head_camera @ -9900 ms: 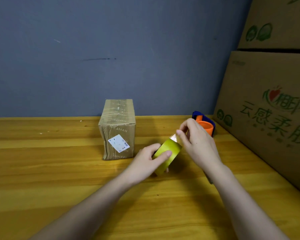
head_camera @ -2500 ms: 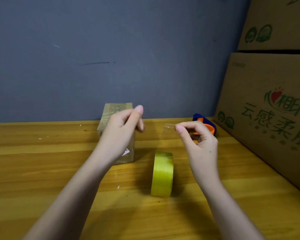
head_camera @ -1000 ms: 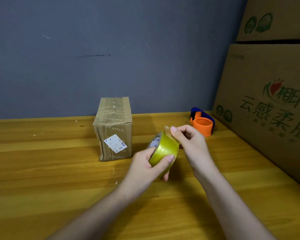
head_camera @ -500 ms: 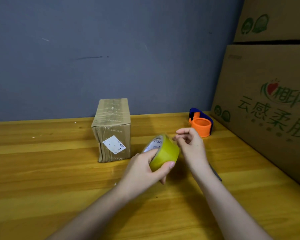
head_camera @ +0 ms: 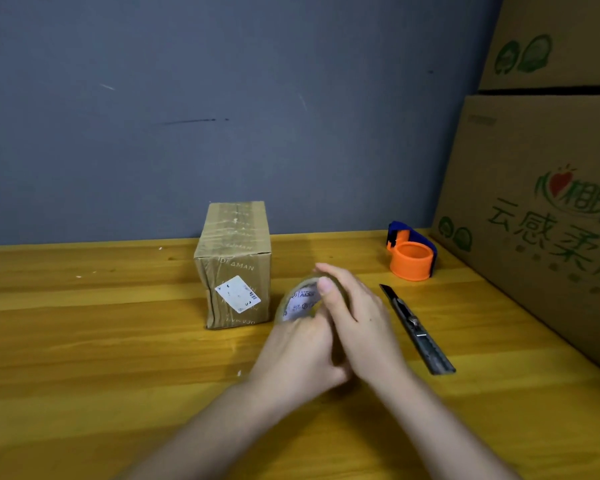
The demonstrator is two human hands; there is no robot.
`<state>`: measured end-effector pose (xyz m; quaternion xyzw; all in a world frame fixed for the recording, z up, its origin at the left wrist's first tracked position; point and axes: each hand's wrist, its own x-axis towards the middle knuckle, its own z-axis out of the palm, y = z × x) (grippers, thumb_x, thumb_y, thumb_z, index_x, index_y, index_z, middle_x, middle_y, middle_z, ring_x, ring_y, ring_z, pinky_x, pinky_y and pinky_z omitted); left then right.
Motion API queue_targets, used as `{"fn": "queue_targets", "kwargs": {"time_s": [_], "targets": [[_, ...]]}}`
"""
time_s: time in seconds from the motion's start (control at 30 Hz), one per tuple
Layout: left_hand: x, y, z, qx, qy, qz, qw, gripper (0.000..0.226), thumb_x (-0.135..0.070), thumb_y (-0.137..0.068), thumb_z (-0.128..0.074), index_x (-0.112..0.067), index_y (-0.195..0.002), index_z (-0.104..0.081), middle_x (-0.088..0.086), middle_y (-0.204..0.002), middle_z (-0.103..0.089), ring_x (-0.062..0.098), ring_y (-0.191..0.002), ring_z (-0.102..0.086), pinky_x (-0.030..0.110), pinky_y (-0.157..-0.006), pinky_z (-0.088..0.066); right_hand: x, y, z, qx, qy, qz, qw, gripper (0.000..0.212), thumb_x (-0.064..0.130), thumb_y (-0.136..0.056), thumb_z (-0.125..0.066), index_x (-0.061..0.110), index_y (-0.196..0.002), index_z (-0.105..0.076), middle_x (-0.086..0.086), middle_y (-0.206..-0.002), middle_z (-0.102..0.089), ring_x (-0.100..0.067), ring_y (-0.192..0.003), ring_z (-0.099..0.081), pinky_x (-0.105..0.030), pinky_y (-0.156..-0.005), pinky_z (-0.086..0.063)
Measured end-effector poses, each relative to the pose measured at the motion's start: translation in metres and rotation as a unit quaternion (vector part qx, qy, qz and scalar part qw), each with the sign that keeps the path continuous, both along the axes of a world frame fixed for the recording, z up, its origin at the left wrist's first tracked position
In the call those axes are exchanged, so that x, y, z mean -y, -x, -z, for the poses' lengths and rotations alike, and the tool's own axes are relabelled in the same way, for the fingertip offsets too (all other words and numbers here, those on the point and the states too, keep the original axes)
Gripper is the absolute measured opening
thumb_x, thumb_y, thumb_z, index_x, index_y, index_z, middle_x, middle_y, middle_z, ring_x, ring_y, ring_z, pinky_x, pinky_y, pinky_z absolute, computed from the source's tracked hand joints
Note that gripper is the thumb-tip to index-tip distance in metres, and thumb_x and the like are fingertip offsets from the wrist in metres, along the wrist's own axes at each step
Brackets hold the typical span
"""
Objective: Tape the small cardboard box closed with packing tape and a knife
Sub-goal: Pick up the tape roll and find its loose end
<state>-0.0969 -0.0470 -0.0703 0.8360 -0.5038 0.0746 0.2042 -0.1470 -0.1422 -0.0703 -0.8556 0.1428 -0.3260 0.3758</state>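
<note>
The small cardboard box (head_camera: 234,268) stands upright on the wooden table (head_camera: 101,341), with a white label on its near face and old tape over its top. Just right of it, both my hands hold the yellow tape roll (head_camera: 298,301), whose printed core faces me. My left hand (head_camera: 300,355) grips the roll from below. My right hand (head_camera: 355,320) wraps over its top and right side, thumb on the rim, hiding most of the roll. The dark utility knife (head_camera: 417,329) lies on the table right of my right hand.
An orange and blue tape dispenser (head_camera: 411,252) sits at the back right. Large printed cardboard cartons (head_camera: 548,202) are stacked along the right edge. A grey wall (head_camera: 222,98) closes off the back of the table.
My right hand has moved from pinching the tape end at the roll's top to covering the roll. The roll has turned so its core faces me. The knife is now uncovered.
</note>
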Motion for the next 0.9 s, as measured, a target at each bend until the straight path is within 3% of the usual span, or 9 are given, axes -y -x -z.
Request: {"fn": "queue_targets", "kwargs": {"time_s": [0.23, 0.33, 0.43, 0.53, 0.63, 0.73, 0.83, 0.9], "targets": [[-0.003, 0.006, -0.007, 0.108, -0.031, 0.04, 0.993, 0.043, -0.045, -0.084, -0.051, -0.013, -0.113, -0.044, 0.008, -0.102, -0.069, 0.028, -0.094, -0.064, 0.036, -0.076, -0.044, 0.009, -0.001, -0.005, 0.024, -0.132, -0.027, 0.991, 0.06, 0.073, -0.079, -0.026, 0.037, -0.099, -0.069, 0.008, -0.102, -0.073, -0.015, -0.105, -0.064, -0.045, -0.099, -0.045], [-0.005, 0.007, -0.006, 0.142, -0.039, 0.087, 0.985, 0.039, -0.046, -0.084, -0.051, -0.013, -0.104, -0.047, 0.01, -0.094, -0.069, 0.031, -0.087, -0.064, 0.035, -0.068, -0.042, 0.016, 0.004, -0.013, -0.013, -0.212, -0.087, 0.973, 0.062, 0.064, -0.089, -0.029, 0.023, -0.098, -0.074, 0.0, -0.099, -0.075, -0.016, -0.097, -0.069, -0.035, -0.096, -0.05], [-0.009, 0.009, -0.003, 0.144, -0.032, 0.145, 0.978, 0.037, -0.047, -0.079, -0.052, -0.013, -0.095, -0.051, 0.01, -0.081, -0.069, 0.033, -0.077, -0.065, 0.035, -0.067, -0.052, 0.023, 0.014, -0.022, -0.079, -0.279, -0.191, 0.938, 0.061, 0.05, -0.092, -0.029, 0.006, -0.106, -0.071, -0.007, -0.103, -0.075, -0.018, -0.098, -0.07, -0.018, -0.085, -0.053], [-0.011, 0.009, -0.002, 0.181, -0.032, 0.183, 0.966, 0.035, -0.05, -0.071, -0.047, -0.016, -0.078, -0.052, 0.001, -0.056, -0.065, 0.023, -0.052, -0.064, 0.026, -0.048, -0.052, 0.028, 0.018, -0.023, -0.106, -0.298, -0.257, 0.913, 0.058, 0.051, -0.09, -0.027, 0.016, -0.122, -0.061, -0.006, -0.112, -0.072, -0.017, -0.105, -0.068, -0.016, -0.086, -0.052], [-0.012, 0.009, -0.002, 0.201, -0.036, 0.207, 0.957, 0.035, -0.052, -0.069, -0.051, -0.017, -0.074, -0.052, 0.0, -0.049, -0.062, 0.02, -0.043, -0.059, 0.021, -0.042, -0.047, 0.032, 0.021, -0.023, -0.12, -0.281, -0.281, 0.91, 0.055, 0.053, -0.095, -0.022, 0.026, -0.127, -0.057, -0.005, -0.114, -0.071, -0.017, -0.108, -0.066, -0.02, -0.091, -0.051], [-0.011, 0.009, -0.002, 0.222, -0.038, 0.205, 0.952, 0.037, -0.052, -0.07, -0.049, -0.016, -0.076, -0.054, 0.0, -0.052, -0.063, 0.021, -0.046, -0.06, 0.021, -0.045, -0.048, 0.031, 0.019, -0.023, -0.119, -0.291, -0.276, 0.908, 0.057, 0.05, -0.096, -0.022, 0.018, -0.118, -0.063, -0.01, -0.108, -0.073, -0.022, -0.104, -0.068, -0.028, -0.094, -0.051], [-0.011, 0.007, -0.004, 0.191, -0.025, 0.208, 0.959, 0.041, -0.052, -0.074, -0.046, -0.014, -0.085, -0.057, 0.004, -0.067, -0.069, 0.025, -0.065, -0.065, 0.031, -0.062, -0.055, 0.029, 0.015, -0.023, -0.108, -0.319, -0.257, 0.906, 0.056, 0.044, -0.096, -0.029, 0.004, -0.11, -0.065, -0.016, -0.103, -0.073, -0.027, -0.099, -0.069, -0.026, -0.087, -0.054], [-0.012, 0.006, -0.006, 0.2, -0.016, 0.206, 0.958, 0.041, -0.053, -0.074, -0.046, -0.015, -0.086, -0.057, 0.004, -0.071, -0.07, 0.025, -0.071, -0.064, 0.03, -0.066, -0.054, 0.029, 0.014, -0.022, -0.106, -0.34, -0.245, 0.902, 0.057, 0.042, -0.097, -0.031, -0.002, -0.105, -0.066, -0.018, -0.101, -0.073, -0.028, -0.097, -0.069, -0.027, -0.085, -0.055]]}}
